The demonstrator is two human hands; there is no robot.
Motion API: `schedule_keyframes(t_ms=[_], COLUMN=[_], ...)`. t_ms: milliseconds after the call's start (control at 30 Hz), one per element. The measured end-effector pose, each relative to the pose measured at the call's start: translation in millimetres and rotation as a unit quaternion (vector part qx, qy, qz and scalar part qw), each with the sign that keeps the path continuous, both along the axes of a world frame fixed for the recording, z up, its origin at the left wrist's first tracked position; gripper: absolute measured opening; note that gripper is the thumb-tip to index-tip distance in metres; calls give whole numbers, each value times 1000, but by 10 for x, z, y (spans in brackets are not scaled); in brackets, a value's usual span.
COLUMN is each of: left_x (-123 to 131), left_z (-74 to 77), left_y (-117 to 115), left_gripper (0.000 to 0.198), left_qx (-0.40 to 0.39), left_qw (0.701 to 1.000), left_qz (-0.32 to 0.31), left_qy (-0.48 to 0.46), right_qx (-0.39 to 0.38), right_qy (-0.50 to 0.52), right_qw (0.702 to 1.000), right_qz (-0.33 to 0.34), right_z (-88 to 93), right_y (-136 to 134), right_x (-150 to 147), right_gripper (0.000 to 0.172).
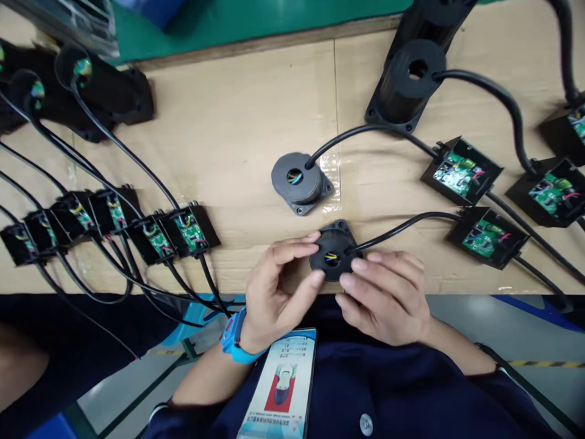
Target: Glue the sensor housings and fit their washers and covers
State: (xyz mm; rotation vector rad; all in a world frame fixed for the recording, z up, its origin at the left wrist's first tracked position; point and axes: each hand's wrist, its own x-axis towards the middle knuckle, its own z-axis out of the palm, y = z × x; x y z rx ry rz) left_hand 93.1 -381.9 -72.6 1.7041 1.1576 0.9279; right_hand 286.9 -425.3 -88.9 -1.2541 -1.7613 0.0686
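Note:
At the table's near edge sits a round black flanged housing (320,263) with colored wires showing in its center hole. My left hand (282,286) grips its left side between thumb and fingers. On the right side of the same housing, my right hand (388,296) presses its fingertips against the rim, below where the cable leaves; part of the rim is hidden there. That black cable (406,227) runs right to an open black box with a green circuit board (487,236). A similar flanged housing (299,183) rests just beyond, cabled to another open box (461,171).
Tall black cylinders (406,91) stand at the back right, with more open boxes (551,192) at the right. To the left are several cabled boxes (189,230) and black cylinders (114,91). Cables hang over the near edge. Another person's arm (21,366) shows lower left.

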Motion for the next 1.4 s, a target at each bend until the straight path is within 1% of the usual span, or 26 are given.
schedule_keyframes(t_ms=[67,167,233,267,333,400,433,467,500,567,600,633,700,767,833,967,1133,1300,1400], left_x=[15,6,-19,-34,-65,-81,-80,-73,-60,-26,-10,2,12,5,-2,21,50,44,56], left_z=[-4,-22,-35,-41,-48,-47,-42,-35,-27,-9,-3,2,4,6,16,73,108,106,123], left_y=[1,-9,-28,-37,-45,-34,-22,-8,7,34,46,55,68,72,72,72,75,62,63], left_gripper=[25,28,26,26,25,23,22,23,27,35,36,35,29,26,29,40,42,45,50], left_qx=[6,1,-7,3,64,133,152,150,130,52,13,-15,-39,-47,-61,-64,-54,-50,-42], left_qw=[1000,999,999,998,996,990,988,988,991,999,1000,999,997,996,995,996,998,997,999], left_qz=[26,37,48,56,54,27,14,4,1,5,7,11,17,15,6,12,20,10,11], left_qy=[4,2,0,3,14,31,38,41,35,-2,-25,-43,-64,-73,-77,-53,-39,-49,-33], right_qx=[-12,-25,-32,-32,-26,-15,-9,-1,7,17,17,15,16,27,33,19,-3,-8,-13], right_qy=[-28,-35,-39,-42,-44,-43,-40,-35,-32,-31,-34,-38,-44,-41,-36,-40,-57,-51,-38], right_qw=[999,999,998,998,999,999,999,999,999,999,999,999,999,999,999,999,998,999,999], right_qz=[12,23,23,21,18,14,11,10,9,6,3,-1,-2,4,6,-9,-19,4,13], right_z=[-1,0,7,10,10,-1,-10,-20,-29,-42,-45,-46,-45,-47,-50,-50,-20,-1,7], right_y=[42,76,80,79,79,81,83,85,87,92,94,96,103,110,113,99,71,65,71], right_x=[11,30,39,40,37,26,20,14,9,2,0,-1,-2,-3,-6,-19,-13,4,-2], right_gripper=[24,32,31,29,27,27,28,28,27,25,23,22,21,20,19,23,19,21,23])
